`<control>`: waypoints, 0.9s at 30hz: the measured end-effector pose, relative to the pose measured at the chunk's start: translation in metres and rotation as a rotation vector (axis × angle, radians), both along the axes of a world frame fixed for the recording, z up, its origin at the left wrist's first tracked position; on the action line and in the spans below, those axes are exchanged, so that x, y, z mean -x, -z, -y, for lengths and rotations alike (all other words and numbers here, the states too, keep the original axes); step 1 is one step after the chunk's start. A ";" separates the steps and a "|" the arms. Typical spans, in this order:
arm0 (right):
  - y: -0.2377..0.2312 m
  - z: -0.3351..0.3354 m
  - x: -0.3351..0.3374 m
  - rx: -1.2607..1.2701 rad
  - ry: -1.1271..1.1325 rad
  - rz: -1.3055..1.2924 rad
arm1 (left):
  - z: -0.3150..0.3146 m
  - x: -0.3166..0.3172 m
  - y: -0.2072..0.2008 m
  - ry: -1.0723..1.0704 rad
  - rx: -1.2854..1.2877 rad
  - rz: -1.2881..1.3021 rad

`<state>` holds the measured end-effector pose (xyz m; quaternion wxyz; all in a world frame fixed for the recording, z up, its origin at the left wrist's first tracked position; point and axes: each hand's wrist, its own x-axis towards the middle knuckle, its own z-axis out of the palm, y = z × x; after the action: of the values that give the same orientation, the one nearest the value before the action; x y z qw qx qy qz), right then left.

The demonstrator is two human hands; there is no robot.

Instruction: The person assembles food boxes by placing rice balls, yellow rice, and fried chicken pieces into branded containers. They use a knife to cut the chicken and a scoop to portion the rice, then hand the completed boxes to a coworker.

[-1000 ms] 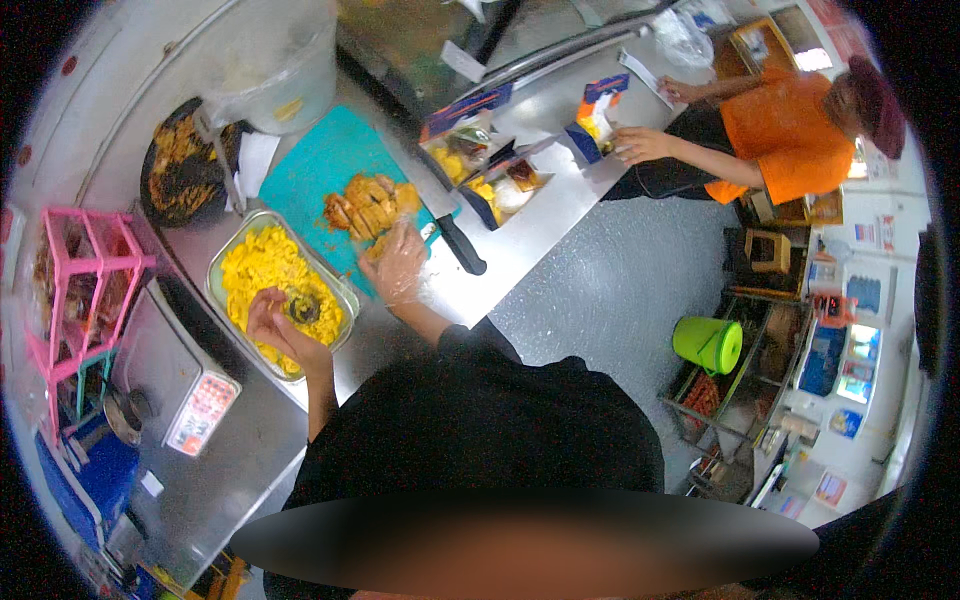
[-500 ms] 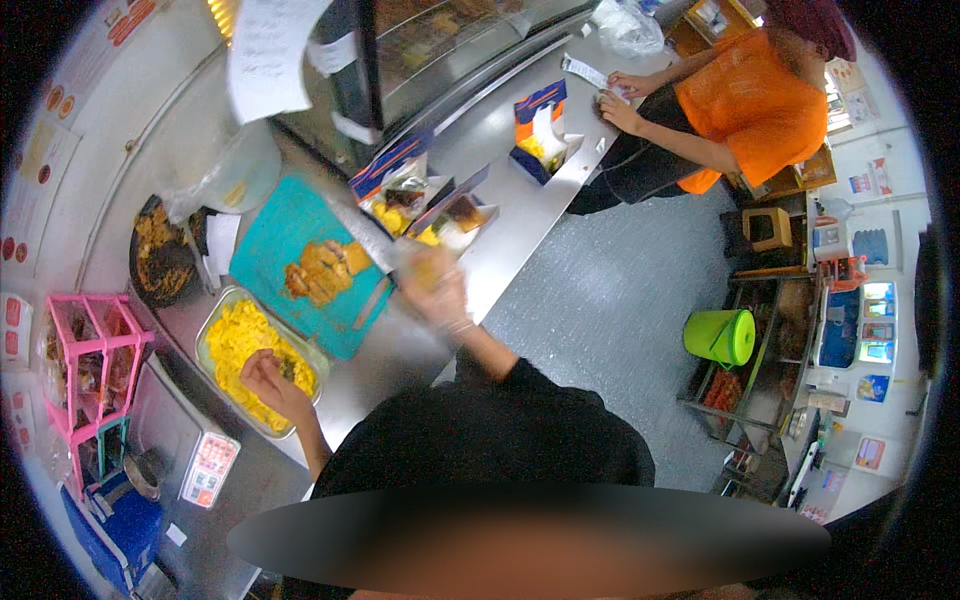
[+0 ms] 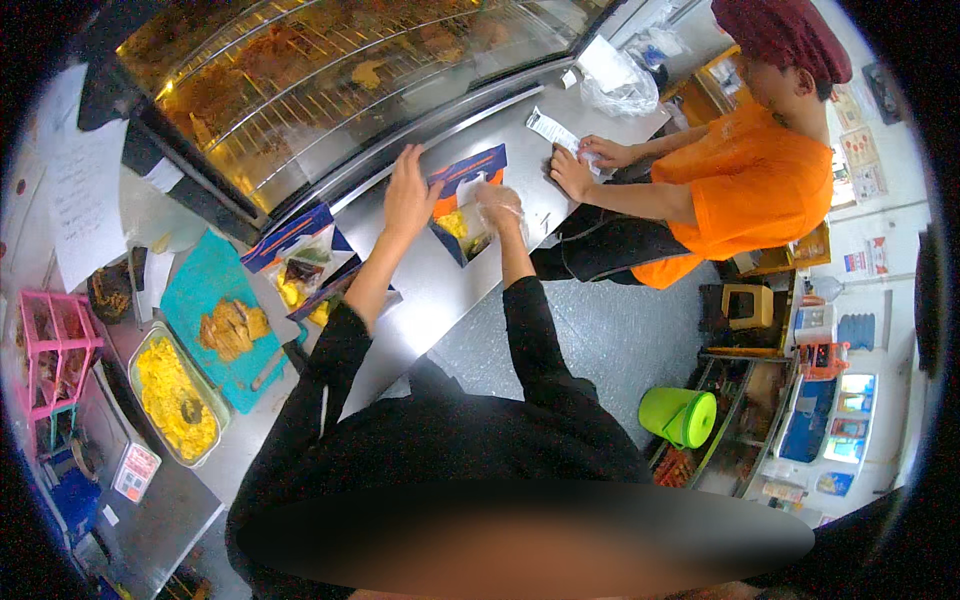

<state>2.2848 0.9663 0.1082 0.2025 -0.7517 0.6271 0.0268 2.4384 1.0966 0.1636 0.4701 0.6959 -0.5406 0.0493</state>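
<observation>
My left hand (image 3: pixel 407 196) is open beside a blue and orange takeaway box (image 3: pixel 482 163), its fingers stretched out near the raised lid. My right hand (image 3: pixel 501 209), in a clear plastic glove, is over the box's right side with its fingers curled down. Whatever it grips is hidden. Yellow chopped food (image 3: pixel 453 224) shows in the box. Two more filled boxes stand to the left by my left forearm, one with a raised blue lid (image 3: pixel 290 238). Farther left, sliced browned meat (image 3: pixel 233 329) and a knife (image 3: pixel 268 369) lie on a teal cutting board (image 3: pixel 195 290).
A metal tray (image 3: pixel 207 452) of yellow food sits at the left, near a pink rack (image 3: pixel 62 340). Behind the counter (image 3: pixel 405 325) stands a glass warming cabinet (image 3: pixel 350 90). A co-worker in an orange shirt (image 3: pixel 765 190) handles a paper slip (image 3: pixel 552 130) close on the right.
Both hands have moved right: the left from the yellow food tray, the right from beside the cutting board to the far box. The view has shifted right along the counter.
</observation>
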 end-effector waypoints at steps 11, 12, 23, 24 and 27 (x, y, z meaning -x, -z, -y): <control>0.048 0.036 0.025 -0.163 0.097 -0.036 | 0.023 0.011 0.044 0.031 -0.464 -0.235; 0.046 0.036 0.018 -0.171 0.221 0.016 | 0.018 0.012 0.044 0.027 -0.467 -0.250; 0.007 0.020 0.035 0.215 -0.190 -0.181 | 0.008 0.022 0.042 0.018 -0.485 -0.210; 0.006 0.014 0.030 0.135 -0.202 -0.118 | 0.005 0.023 0.034 0.026 -0.540 -0.193; -0.026 -0.004 0.026 0.139 -0.349 -0.186 | -0.025 0.024 -0.002 0.066 -0.185 -0.247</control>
<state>2.2593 0.9708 0.1340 0.0836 -0.8554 0.5037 0.0873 2.4146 1.1212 0.1656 0.4681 0.7190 -0.5036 -0.1020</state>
